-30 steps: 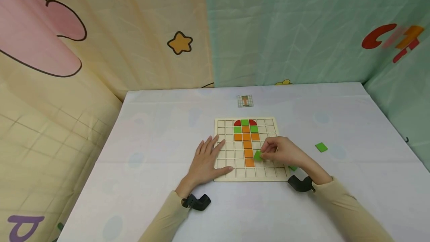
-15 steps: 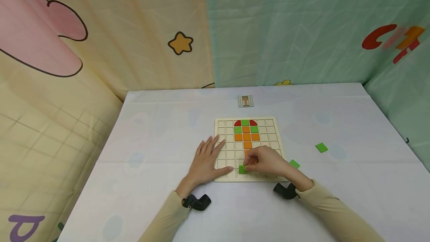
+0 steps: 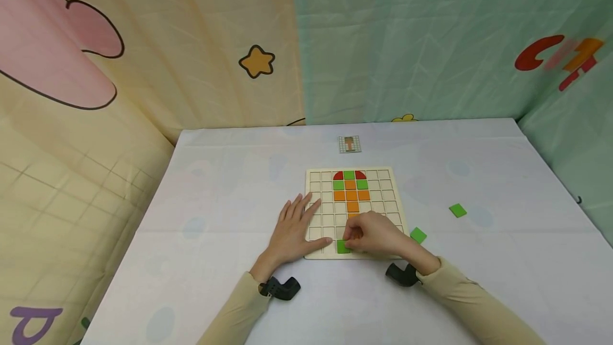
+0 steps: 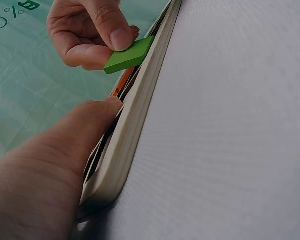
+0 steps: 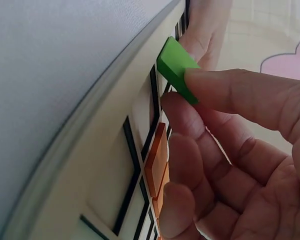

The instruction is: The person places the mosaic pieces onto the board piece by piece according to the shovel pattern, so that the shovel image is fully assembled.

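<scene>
My right hand (image 3: 373, 234) pinches a green square tile (image 5: 176, 65) between thumb and fingers, tilted close over the front row of the grid board (image 3: 397, 196). In the left wrist view the same green tile (image 4: 131, 56) hangs just above the board's edge. My left hand (image 3: 291, 233) rests spread on the board's left side, thumb on its front part. On the board, red (image 3: 338, 175), green and orange tiles (image 3: 351, 195) form a wide top and a stem; the stem's lower part is hidden behind my right hand.
Two loose green tiles lie on the table to the right, one (image 3: 418, 235) beside the board's edge and another (image 3: 458, 210) farther off. A small card (image 3: 349, 144) with a gridded picture lies beyond the board. Patterned curtains (image 3: 412, 41) stand behind the white table (image 3: 230, 185).
My right hand has carried the green tile left and toward the front edge of the board, from right of the orange stem to the front row. The left hand stays put.
</scene>
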### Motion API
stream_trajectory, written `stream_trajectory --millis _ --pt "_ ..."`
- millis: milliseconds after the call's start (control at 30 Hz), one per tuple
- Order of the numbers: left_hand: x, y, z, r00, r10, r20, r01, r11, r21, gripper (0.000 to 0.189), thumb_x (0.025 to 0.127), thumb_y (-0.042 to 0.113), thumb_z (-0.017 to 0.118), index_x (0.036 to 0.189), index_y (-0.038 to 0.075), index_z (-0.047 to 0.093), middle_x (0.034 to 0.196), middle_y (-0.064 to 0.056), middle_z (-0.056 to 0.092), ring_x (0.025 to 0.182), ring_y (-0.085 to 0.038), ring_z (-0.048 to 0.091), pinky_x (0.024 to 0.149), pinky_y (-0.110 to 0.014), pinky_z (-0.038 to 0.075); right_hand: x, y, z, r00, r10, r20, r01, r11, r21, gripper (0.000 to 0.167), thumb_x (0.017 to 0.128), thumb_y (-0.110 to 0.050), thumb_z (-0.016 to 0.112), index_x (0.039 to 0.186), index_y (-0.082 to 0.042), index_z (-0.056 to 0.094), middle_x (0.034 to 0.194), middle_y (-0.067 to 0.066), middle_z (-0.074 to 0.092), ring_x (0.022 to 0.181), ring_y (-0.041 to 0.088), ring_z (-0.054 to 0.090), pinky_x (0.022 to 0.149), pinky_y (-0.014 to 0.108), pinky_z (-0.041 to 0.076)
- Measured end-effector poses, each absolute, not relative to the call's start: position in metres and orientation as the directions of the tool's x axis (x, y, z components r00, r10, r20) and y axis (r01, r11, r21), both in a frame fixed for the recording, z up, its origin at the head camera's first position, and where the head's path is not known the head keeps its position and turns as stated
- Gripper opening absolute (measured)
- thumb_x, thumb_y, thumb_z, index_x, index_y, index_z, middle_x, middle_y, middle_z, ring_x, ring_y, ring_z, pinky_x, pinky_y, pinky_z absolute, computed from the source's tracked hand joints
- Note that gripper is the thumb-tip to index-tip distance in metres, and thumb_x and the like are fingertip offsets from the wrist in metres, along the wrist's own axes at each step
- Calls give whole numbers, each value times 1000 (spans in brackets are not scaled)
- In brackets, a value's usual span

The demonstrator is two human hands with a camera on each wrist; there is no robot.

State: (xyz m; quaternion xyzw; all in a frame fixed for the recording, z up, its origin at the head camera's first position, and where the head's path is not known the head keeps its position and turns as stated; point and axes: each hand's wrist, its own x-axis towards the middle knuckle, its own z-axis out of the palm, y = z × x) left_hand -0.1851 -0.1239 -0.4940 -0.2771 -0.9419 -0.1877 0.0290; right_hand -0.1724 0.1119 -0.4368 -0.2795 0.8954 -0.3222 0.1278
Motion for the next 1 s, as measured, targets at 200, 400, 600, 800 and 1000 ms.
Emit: stream_trajectory --millis 200,400,600,800,1000 --pt "-185 -124 -493 -849 506 150 525 779 343 89 83 66 53 152 17 26 156 -7 16 142 -28 9 113 -43 2 -171 110 -435 -820 -572 -10 -451 658 -603 15 77 -14 78 70 -21 68 63 -17 53 59 2 48 53 23 42" --pt "-186 -124 -494 -850 506 145 523 783 337 89 83 66 53 152 18 25 157 -7 16 142 -27 8 113 -42 1 -169 107 -435 -826 -563 35 -493 690 -530 16 74 -16 81 68 -22 68 64 -18 51 59 1 46 53 23 40" --pt "-186 -124 -495 -848 507 155 528 779 339 89 83 67 52 151 17 26 156 -7 16 142 -28 8 113 -43 2 -169 105 -438 -825 -563 39 -502 701 -507 17 75 -18 81 67 -23 67 61 -19 50 57 0 45 51 22 40" --pt "-185 -124 -496 -841 512 177 540 768 345 89 83 67 52 151 16 28 156 -9 18 142 -29 11 112 -44 3 -169 116 -438 -829 -555 70 -502 683 -530 10 79 -19 77 75 -24 69 69 -21 52 62 1 46 54 23 41" --pt "-184 -124 -495 -846 508 162 531 775 343 89 83 67 52 151 16 27 156 -8 17 142 -28 9 113 -43 2 -173 148 -434 -846 -521 111 -478 651 -590 6 82 -20 76 83 -24 70 73 -19 55 62 3 47 55 23 42"
